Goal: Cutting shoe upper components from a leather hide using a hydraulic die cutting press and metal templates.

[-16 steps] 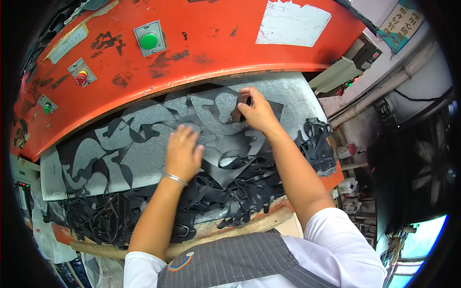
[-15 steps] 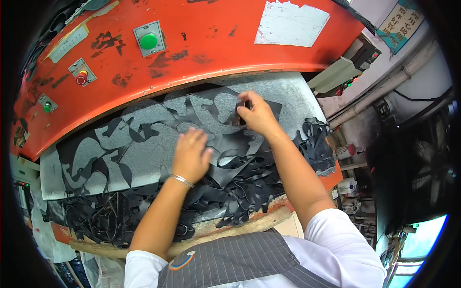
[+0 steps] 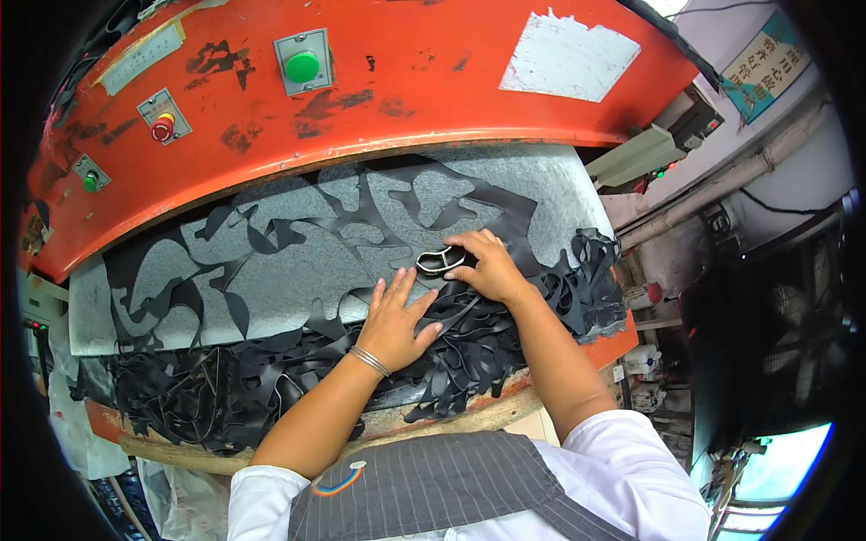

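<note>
A small metal cutting die (image 3: 439,262) with a looped outline and a crossbar stands on the grey cutting bed (image 3: 275,293). My right hand (image 3: 492,270) grips its right end between thumb and fingers. To the left of the die, my left hand (image 3: 394,320) lies palm down over the black offcuts, its fingers spread and the fingertips near the die. A black leather-like sheet (image 3: 519,215), full of cut-out holes, stretches across the bed beyond both hands. What lies beneath my left palm is hidden.
Tangled black offcuts (image 3: 203,401) heap along the bed's front edge, with more scraps (image 3: 591,270) at its right end. Behind the bed rises the orange machine body (image 3: 406,90), carrying a large green button (image 3: 302,66) and a red knob (image 3: 163,126).
My right hand has come nearer and down from the far part of the sheet with the die. My left hand has moved right and nearer, onto the offcuts.
</note>
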Demonstrator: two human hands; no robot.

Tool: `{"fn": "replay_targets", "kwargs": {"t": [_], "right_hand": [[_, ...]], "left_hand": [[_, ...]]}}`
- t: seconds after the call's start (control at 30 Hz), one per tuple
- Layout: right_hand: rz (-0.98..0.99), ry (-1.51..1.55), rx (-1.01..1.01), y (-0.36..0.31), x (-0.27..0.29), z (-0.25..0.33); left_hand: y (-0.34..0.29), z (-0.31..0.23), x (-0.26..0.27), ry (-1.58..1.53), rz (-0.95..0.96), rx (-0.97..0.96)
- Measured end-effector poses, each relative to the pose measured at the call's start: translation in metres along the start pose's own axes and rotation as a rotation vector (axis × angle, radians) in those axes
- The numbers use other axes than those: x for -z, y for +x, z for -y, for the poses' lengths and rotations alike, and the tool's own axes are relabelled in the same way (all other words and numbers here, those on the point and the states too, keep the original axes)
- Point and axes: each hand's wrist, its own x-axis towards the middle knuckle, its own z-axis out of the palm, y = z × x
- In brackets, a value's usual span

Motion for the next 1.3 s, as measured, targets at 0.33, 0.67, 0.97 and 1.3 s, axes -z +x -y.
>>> {"fn": "replay_targets", "kwargs": {"t": [0.33, 0.67, 0.97, 1.3], "right_hand": [[-0.192, -0.204, 0.079, -0.011, 0.020, 0.025], [-0.318, 0.165, 0.209, 0.016, -0.013, 0.161], [-0.389, 0.164, 0.184, 0.016, -0.011, 0.252], [0.288, -0.346, 0.202, -0.212, -0.073, 0.179]], "left_hand": [[-0.027, 0.042, 0.092, -0.225, -0.070, 0.191], [-0.161, 0.207, 0.241, 0.136, -1.321, 0.592], [-0.243, 0.170, 0.295, -0.296, -1.218, 0.438], [-0.236, -0.078, 0.058, -0.271, -0.209, -0.125]]}}
